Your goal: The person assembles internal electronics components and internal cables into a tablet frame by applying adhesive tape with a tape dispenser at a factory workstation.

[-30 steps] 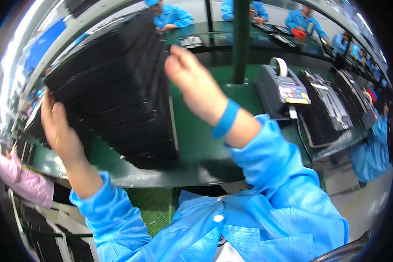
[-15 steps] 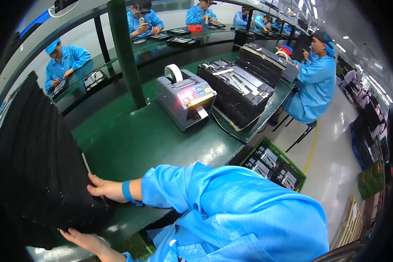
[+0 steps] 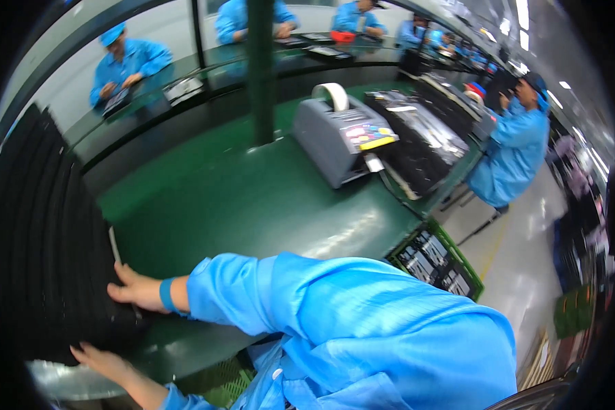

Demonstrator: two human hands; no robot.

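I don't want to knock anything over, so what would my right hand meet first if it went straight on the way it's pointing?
Your right hand points at the side of the black stack, so probably that; it may be touching, but depth is unclear.

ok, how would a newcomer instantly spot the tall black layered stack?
On the glossy green table, go far left. There stands the tall black layered stack. Unlike the black stack beside the grey tape dispenser, it has a blue-banded right hand at its side.

Grey tape dispenser (image 3: 335, 143) on green table (image 3: 212, 205); green crate (image 3: 461, 255) beside it; co-worker (image 3: 516, 154) seated right.
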